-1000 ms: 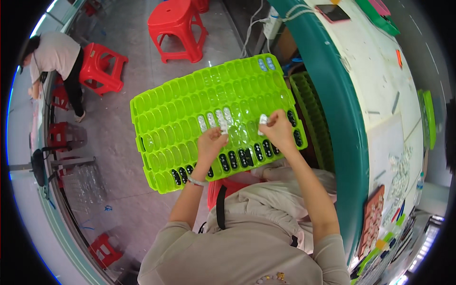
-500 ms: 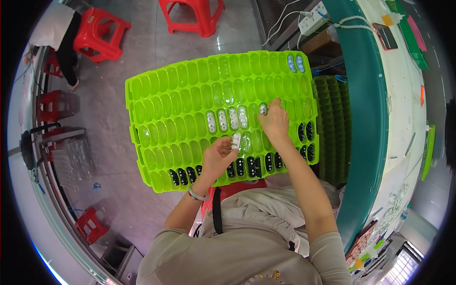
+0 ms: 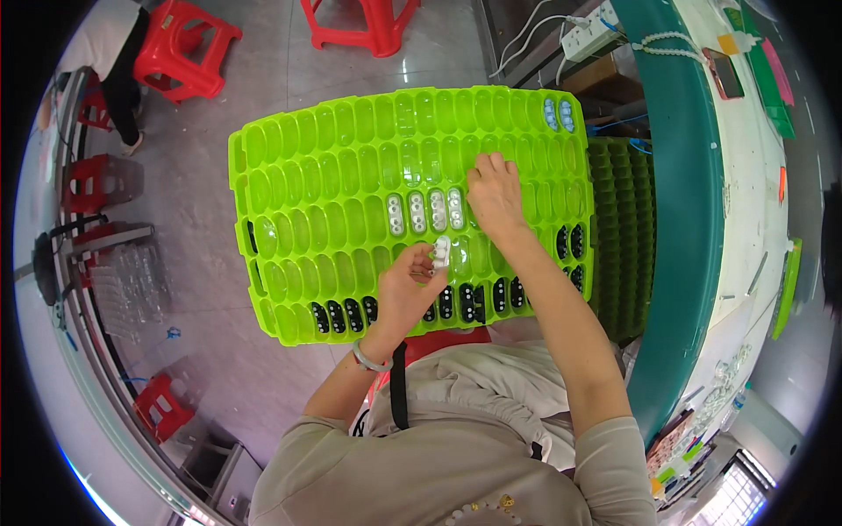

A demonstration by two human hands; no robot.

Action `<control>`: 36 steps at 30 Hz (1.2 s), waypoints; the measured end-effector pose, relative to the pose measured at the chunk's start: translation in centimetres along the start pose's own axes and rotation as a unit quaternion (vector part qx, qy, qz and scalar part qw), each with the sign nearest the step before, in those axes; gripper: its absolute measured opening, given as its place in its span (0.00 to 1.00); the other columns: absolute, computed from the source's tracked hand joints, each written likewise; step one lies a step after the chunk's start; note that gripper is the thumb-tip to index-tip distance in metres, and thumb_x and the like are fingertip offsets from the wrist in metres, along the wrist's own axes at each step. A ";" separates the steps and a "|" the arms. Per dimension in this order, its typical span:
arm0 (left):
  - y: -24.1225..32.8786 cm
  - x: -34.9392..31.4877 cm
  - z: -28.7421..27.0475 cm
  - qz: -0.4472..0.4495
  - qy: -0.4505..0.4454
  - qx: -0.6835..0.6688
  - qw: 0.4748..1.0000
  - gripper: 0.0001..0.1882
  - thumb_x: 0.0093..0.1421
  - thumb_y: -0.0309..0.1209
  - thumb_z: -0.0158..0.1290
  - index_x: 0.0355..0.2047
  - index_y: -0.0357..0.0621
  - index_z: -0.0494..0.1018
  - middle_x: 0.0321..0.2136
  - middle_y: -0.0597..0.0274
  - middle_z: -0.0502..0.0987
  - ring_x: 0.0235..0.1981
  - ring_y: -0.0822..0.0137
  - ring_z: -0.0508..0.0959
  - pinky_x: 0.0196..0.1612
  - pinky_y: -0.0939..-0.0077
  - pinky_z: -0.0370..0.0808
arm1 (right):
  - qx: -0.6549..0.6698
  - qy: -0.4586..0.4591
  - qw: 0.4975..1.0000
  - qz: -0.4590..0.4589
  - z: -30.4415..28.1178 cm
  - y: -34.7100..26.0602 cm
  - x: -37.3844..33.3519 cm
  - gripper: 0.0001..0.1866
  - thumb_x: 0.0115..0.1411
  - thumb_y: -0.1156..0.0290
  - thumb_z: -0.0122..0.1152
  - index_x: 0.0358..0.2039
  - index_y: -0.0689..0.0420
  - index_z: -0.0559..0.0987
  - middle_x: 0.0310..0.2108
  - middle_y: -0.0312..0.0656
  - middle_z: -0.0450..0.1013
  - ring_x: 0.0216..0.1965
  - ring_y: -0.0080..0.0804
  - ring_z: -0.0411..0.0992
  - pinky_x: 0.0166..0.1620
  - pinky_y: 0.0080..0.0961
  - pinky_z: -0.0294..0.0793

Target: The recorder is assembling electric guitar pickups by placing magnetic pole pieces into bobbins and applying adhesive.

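A bright green tray (image 3: 346,114) with rows of oval compartments lies in front of me. My left hand (image 3: 409,287) is closed, pinching a white oblong piece with rounded bumps (image 3: 441,253) above the tray's middle. My right hand (image 3: 496,195) is over the third row with its fingers bent down toward a compartment; whatever it holds is hidden beneath it. Beside it, several whitish oblong pieces (image 3: 417,212) sit in neighbouring compartments. Black oblong pieces with white dots (image 3: 445,302) fill part of the nearest row. Two blue-and-white pieces (image 3: 558,115) lie in the far right corner.
More dark green trays (image 3: 621,237) stand at the right, next to a teal-edged white table (image 3: 745,219). A power strip (image 3: 589,33) and a phone (image 3: 724,74) are at the back right. Red stools (image 3: 186,51) stand on the floor; another person (image 3: 110,48) is at the far left.
My right hand has shifted slightly left and away from me, now covering the compartment where a whitish piece showed. My left hand, still pinching the white piece, has moved slightly right and up.
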State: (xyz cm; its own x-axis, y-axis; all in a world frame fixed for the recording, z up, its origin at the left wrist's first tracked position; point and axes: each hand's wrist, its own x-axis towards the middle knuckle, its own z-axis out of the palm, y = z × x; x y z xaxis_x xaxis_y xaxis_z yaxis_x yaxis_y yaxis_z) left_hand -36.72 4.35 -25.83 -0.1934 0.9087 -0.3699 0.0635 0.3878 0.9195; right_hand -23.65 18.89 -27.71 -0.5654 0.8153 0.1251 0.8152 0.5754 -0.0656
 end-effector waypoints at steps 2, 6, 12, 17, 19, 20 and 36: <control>1.9 0.4 0.5 0.021 0.022 0.055 0.998 0.20 0.45 0.26 0.58 0.40 0.35 0.69 0.23 0.59 0.75 0.23 0.73 0.75 0.28 0.81 0.73 | -0.005 -0.002 1.000 -0.008 -0.2 0.1 -0.1 0.04 0.39 0.76 0.54 0.19 0.60 0.76 0.30 0.42 0.67 0.38 0.35 0.62 0.39 0.30 0.61; 1.6 1.5 2.0 0.051 0.035 0.107 0.992 0.23 0.44 0.28 0.58 0.42 0.36 0.67 0.21 0.59 0.74 0.21 0.69 0.76 0.26 0.78 0.74 | -0.002 -0.010 0.998 -0.060 0.2 0.2 0.2 0.03 0.39 0.75 0.52 0.16 0.58 0.74 0.27 0.41 0.66 0.38 0.36 0.62 0.40 0.30 0.62; 2.6 3.2 4.4 0.087 0.030 0.184 0.979 0.26 0.43 0.29 0.57 0.44 0.36 0.65 0.20 0.55 0.74 0.20 0.62 0.76 0.25 0.71 0.73 | 0.206 0.052 0.977 0.032 -2.3 3.9 -1.1 0.14 0.40 0.74 0.60 0.32 0.60 0.75 0.35 0.45 0.69 0.42 0.41 0.65 0.44 0.34 0.64; 3.3 5.6 6.5 0.133 0.010 0.220 0.966 0.30 0.43 0.30 0.56 0.46 0.32 0.61 0.22 0.47 0.74 0.23 0.51 0.75 0.26 0.64 0.73 | 0.136 0.152 0.899 0.387 -3.8 11.6 -9.3 0.18 0.49 0.70 0.60 0.41 0.60 0.73 0.40 0.49 0.69 0.43 0.44 0.67 0.45 0.33 0.66; 2.4 6.4 6.9 0.184 0.046 0.287 0.939 0.33 0.43 0.30 0.57 0.47 0.28 0.58 0.25 0.42 0.73 0.24 0.47 0.75 0.26 0.62 0.72 | 0.148 0.094 0.881 0.440 -2.3 13.2 -12.6 0.19 0.49 0.68 0.60 0.42 0.59 0.72 0.40 0.47 0.69 0.42 0.41 0.68 0.44 0.32 0.68; 2.3 6.6 7.1 0.185 0.050 0.309 0.932 0.36 0.43 0.30 0.58 0.48 0.25 0.55 0.26 0.40 0.72 0.25 0.46 0.75 0.26 0.61 0.72 | 0.183 0.080 0.864 0.462 -1.8 13.4 -14.0 0.19 0.49 0.67 0.60 0.43 0.59 0.72 0.40 0.46 0.69 0.42 0.39 0.68 0.44 0.32 0.68; 3.1 6.7 7.8 0.172 0.049 0.410 0.894 0.37 0.46 0.30 0.57 0.51 0.27 0.51 0.29 0.40 0.72 0.27 0.47 0.74 0.27 0.61 0.72 | 0.242 0.131 0.838 0.472 -0.7 11.0 -14.1 0.20 0.51 0.62 0.58 0.42 0.61 0.72 0.39 0.51 0.71 0.41 0.43 0.70 0.44 0.32 0.68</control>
State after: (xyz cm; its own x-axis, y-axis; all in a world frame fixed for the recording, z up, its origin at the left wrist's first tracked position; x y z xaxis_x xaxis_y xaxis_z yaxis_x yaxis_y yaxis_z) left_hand -30.19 12.85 -26.51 -0.1070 0.9937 -0.0337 0.8246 0.1076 0.5553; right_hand -6.62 13.71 -29.48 0.4008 0.9162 0.0004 0.7012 -0.3065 -0.6437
